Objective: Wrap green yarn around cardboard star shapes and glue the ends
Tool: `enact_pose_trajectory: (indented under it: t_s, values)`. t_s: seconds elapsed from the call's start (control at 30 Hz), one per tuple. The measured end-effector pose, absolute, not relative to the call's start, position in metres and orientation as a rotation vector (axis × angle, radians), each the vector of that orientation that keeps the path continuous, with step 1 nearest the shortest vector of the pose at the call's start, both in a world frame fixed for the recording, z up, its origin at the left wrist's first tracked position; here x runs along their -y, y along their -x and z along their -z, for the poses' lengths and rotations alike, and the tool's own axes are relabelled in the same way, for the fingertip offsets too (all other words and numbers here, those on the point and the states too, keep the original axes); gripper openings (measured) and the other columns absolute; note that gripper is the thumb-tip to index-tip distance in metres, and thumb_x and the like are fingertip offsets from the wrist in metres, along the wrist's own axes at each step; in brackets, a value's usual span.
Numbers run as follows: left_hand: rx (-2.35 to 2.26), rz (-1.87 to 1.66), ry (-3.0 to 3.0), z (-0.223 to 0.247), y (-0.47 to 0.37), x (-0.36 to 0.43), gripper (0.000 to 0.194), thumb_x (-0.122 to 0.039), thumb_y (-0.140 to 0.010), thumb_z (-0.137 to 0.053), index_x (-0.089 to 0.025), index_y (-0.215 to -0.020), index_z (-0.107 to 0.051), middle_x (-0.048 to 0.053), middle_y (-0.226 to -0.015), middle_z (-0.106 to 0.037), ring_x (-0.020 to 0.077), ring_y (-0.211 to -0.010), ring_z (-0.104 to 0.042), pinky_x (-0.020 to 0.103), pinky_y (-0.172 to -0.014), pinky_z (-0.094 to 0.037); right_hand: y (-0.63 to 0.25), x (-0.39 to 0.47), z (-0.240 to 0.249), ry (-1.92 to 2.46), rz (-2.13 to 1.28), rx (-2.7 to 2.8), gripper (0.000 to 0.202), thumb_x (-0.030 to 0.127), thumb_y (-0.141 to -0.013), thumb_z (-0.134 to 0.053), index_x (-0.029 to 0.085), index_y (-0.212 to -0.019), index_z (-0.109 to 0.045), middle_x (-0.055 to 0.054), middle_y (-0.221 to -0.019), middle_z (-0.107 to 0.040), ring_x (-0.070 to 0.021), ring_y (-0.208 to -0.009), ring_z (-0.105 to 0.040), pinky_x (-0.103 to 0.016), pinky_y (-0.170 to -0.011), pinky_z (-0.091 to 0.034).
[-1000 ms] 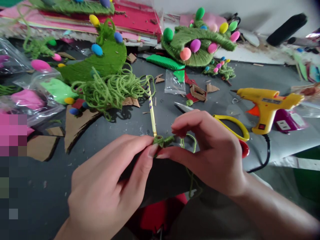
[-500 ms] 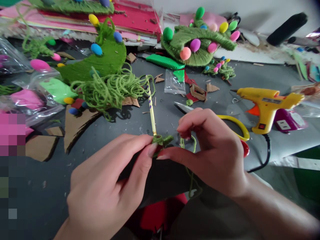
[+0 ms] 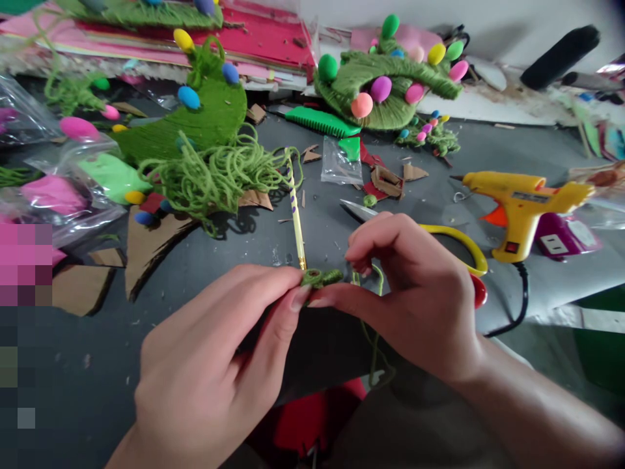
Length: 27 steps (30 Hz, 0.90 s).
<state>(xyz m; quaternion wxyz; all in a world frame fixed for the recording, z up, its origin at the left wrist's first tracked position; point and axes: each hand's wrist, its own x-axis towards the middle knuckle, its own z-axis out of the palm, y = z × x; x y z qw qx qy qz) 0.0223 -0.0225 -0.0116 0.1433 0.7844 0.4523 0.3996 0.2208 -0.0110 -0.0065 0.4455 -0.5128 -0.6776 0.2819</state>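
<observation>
Grey table (image 3: 92,345) under my work; small green yarn-wrapped piece (image 3: 315,279) held at its near edge, by the pencil (image 3: 297,228); my left hand (image 3: 219,352) pinches it; my right hand (image 3: 415,312) half curled, thumb against it, forefinger clear; loose yarn (image 3: 374,357) hangs below; I judge steady grip, light thumb pressure best; strand kept off scissors (image 3: 360,211).
</observation>
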Motion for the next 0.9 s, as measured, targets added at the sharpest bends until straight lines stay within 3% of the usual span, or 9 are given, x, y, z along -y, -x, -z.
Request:
enact_pose_trajectory:
  t_s: [0.4,0.9]
  values:
    - [-1.318,-1.111,-2.268,0.0143,-0.0199,0.0229,0.024,-0.008,-0.091,-0.06,-0.025,-0.105,-0.069,-0.002,-0.095,-0.074,0.0128,-0.076,-0.069,0.021,-0.077,-0.06,-0.2232,0.0111,0.0053,1.295,-0.76,1.686,0.04,0.027,-0.068,-0.093,0.022,-0.088,-0.059,0.001,-0.082,-0.059,-0.0138,-0.072,-0.054,-0.029,-0.062,-0.047]
    - [-1.306,-1.127,-2.304,0.0126,-0.0206,0.0238,0.027,-0.004,-0.088,-0.064,-0.022,-0.107,-0.069,-0.003,-0.095,-0.073,0.009,-0.078,-0.067,0.014,-0.082,-0.058,-0.2227,0.011,0.0046,1.294,-0.758,1.692,0.04,0.029,-0.068,-0.094,0.021,-0.087,-0.059,0.001,-0.08,-0.06,-0.0129,-0.069,-0.053,-0.028,-0.059,-0.046]
